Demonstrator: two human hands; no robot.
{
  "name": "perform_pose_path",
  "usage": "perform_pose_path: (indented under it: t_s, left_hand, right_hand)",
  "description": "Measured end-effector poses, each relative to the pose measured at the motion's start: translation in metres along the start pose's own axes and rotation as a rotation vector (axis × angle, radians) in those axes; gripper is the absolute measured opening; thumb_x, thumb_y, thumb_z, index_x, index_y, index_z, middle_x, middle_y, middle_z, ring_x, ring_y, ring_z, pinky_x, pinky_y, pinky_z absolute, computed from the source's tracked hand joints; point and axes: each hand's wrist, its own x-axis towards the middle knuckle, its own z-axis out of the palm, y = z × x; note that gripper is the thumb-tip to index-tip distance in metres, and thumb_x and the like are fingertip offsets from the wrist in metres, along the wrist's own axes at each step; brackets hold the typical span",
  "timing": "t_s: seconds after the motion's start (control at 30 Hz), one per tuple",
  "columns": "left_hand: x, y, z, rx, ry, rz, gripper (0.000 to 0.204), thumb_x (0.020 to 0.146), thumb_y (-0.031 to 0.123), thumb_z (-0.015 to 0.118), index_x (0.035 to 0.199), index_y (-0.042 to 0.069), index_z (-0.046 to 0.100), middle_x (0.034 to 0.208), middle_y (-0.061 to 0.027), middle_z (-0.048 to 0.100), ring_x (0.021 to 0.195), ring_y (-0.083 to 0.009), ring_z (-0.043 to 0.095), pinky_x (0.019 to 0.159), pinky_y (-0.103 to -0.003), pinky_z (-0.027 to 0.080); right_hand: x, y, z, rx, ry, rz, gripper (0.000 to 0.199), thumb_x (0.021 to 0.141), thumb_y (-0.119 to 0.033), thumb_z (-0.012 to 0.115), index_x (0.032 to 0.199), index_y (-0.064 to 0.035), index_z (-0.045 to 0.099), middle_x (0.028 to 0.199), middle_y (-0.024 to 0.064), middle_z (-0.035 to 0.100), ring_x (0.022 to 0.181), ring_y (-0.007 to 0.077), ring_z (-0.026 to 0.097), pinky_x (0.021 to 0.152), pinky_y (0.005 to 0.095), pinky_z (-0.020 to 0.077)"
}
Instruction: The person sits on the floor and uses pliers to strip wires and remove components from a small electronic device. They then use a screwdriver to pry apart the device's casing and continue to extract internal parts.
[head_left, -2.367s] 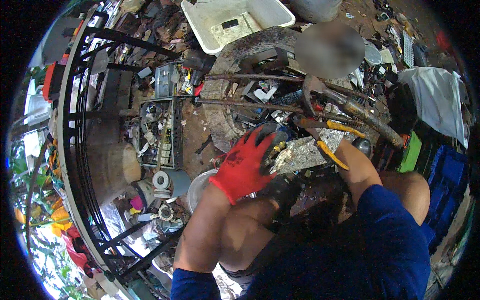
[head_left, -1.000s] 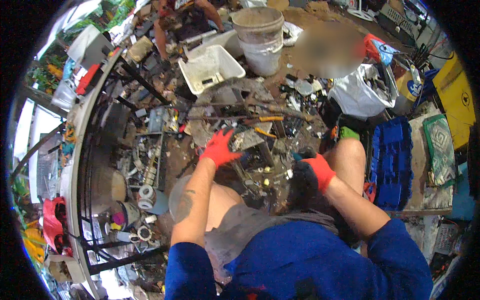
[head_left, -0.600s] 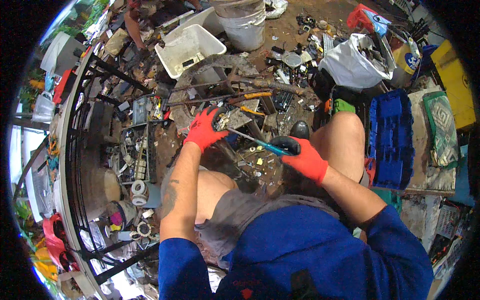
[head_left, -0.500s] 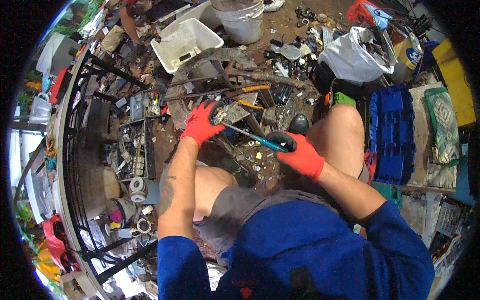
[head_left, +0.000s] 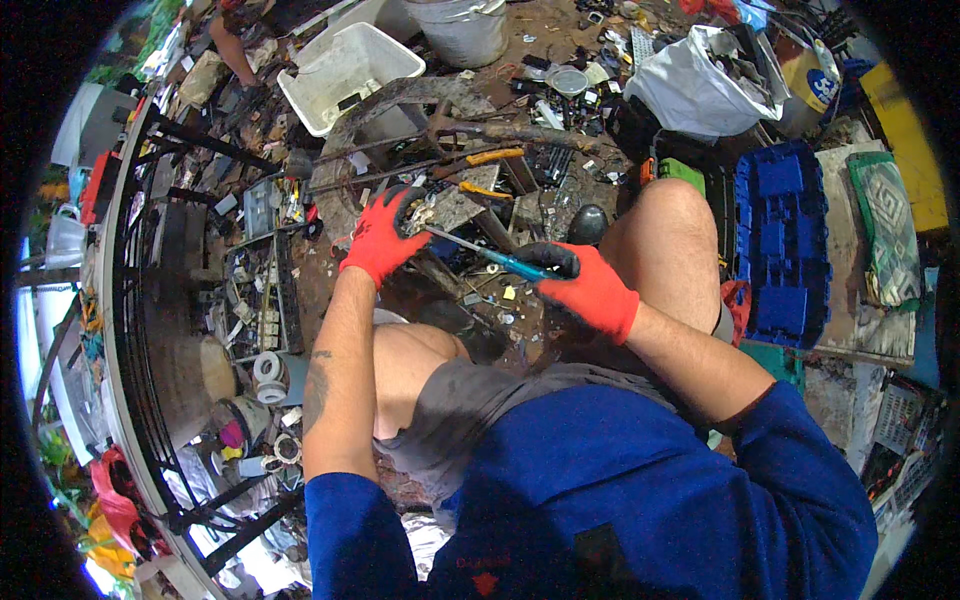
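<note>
Both my hands wear red and black gloves. My left hand [head_left: 382, 237] grips a flat grey metal piece [head_left: 447, 207] with a small part fixed to it, held above a pile of scrap. In my right hand [head_left: 585, 285] is a screwdriver [head_left: 490, 256] with a teal handle. Its thin shaft points left, and the tip touches the metal piece by my left fingers. My bare knees frame the spot, and small screws and scraps lie on the ground below.
A white plastic tub [head_left: 345, 72] and a grey bucket [head_left: 460, 28] stand at the back. A white sack of scrap [head_left: 700, 85] is back right, and a blue crate [head_left: 782, 240] is beside my right knee. A black metal rack [head_left: 180, 290] with a tray of parts stands left.
The view swung from the rack side to the scrap pile. My right hand took up the teal screwdriver, and its tip now rests on the metal piece in my left hand.
</note>
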Motion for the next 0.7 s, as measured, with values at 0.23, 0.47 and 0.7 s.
perform_pose_path:
  t_s: [0.23, 0.47, 0.7]
  left_hand:
    - [-0.001, -0.003, 0.002, 0.037, 0.003, 0.018, 0.079, 0.073, 0.039, 0.08, 0.142, 0.016, 0.048, 0.147, -0.0194, 0.042, 0.136, -0.0396, 0.039, 0.113, -0.046, 0.035]
    - [0.006, 0.008, -0.004, 0.071, -0.109, 0.002, 0.088, 0.068, 0.034, 0.084, 0.146, 0.02, 0.044, 0.152, -0.0249, 0.034, 0.142, -0.0431, 0.03, 0.117, -0.049, 0.028]
    - [0.005, 0.003, 0.002, 0.112, -0.079, 0.025, 0.083, 0.069, 0.031, 0.082, 0.143, 0.022, 0.047, 0.149, -0.0203, 0.039, 0.135, -0.0441, 0.037, 0.114, -0.049, 0.033]
  right_hand:
    - [0.007, -0.002, -0.005, 0.264, -0.048, 0.156, 0.035, 0.084, -0.01, 0.065, 0.117, -0.0021, 0.068, 0.092, 0.0037, 0.069, 0.077, 0.0103, 0.062, 0.068, 0.0268, 0.0502]
    - [0.024, -0.008, -0.017, 0.951, -0.242, 0.692, 0.022, 0.097, -0.031, 0.057, 0.083, -0.0151, 0.062, 0.058, -0.0077, 0.046, 0.046, 0.0049, 0.041, 0.041, 0.021, 0.0305]
    - [0.023, -0.007, -0.013, 0.807, -0.268, 0.626, 0.025, 0.1, -0.032, 0.053, 0.085, -0.0148, 0.062, 0.055, -0.0083, 0.044, 0.043, 0.0064, 0.04, 0.041, 0.0232, 0.0308]
